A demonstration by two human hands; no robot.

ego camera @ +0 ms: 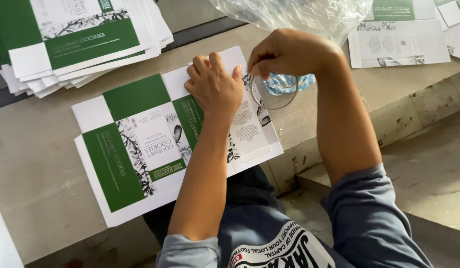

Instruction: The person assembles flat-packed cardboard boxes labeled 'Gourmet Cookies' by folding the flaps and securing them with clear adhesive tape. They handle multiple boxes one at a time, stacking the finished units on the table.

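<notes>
A flat, unfolded green-and-white carton blank (135, 144) with leaf drawings lies on the pale table (36, 168) in front of me. My left hand (215, 87) presses flat on the blank's upper middle, fingers spread toward its far edge. My right hand (289, 52) hovers just right of it, fingers pinched on a clear roll of tape (274, 92) that hangs over the blank's right flap.
A stack of the same carton blanks (81, 39) sits at the far left. More blanks (398, 42) lie at the far right. A crumpled clear plastic bag (299, 15) rests beyond my right hand. The table edge drops to a concrete step (428, 164) at right.
</notes>
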